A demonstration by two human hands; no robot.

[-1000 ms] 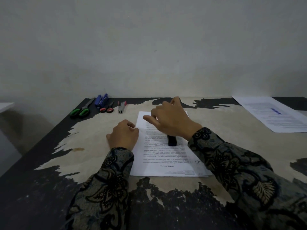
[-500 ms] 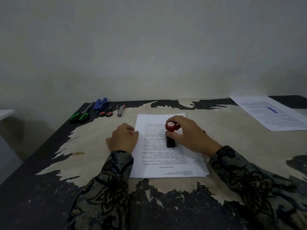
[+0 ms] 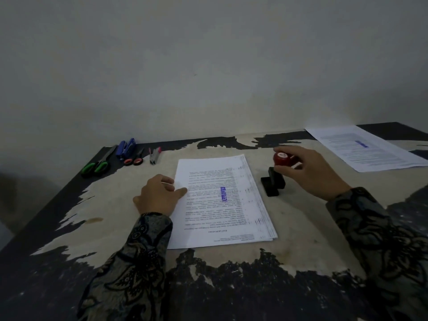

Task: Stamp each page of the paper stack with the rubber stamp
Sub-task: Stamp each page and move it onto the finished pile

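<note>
A person in dark floral-patterned sleeves works at a worn worktop (image 3: 301,228) whose black surface has peeled away to pale board. Nearest, the white printed paper stack (image 3: 222,205) lies squared before them, its top page now bearing a fresh blue rectangular stamp mark (image 3: 223,194) across the text, where half a second ago the stamp itself stood pressed. The left hand (image 3: 157,198) rests at the stack's left edge, fingers (image 3: 179,191) loosely spread, the forefinger lying on the sheet and gripping nothing. To the right, the right hand (image 3: 308,172) has carried the rubber stamp with red round knob and black base (image 3: 276,174) off the paper; its fingers are closed around the knob, and the base sits on or just above the bare worktop beside the stack, which cannot be told apart here. That page looks done, so the likely next step is moving it aside to expose the one beneath. Farther off lie green-handled scissors (image 3: 96,166), a blue stapler (image 3: 126,147), small red-handled scissors (image 3: 134,159), a grey staple remover (image 3: 154,155), and, at far right, a separate stamped sheet (image 3: 370,149).
</note>
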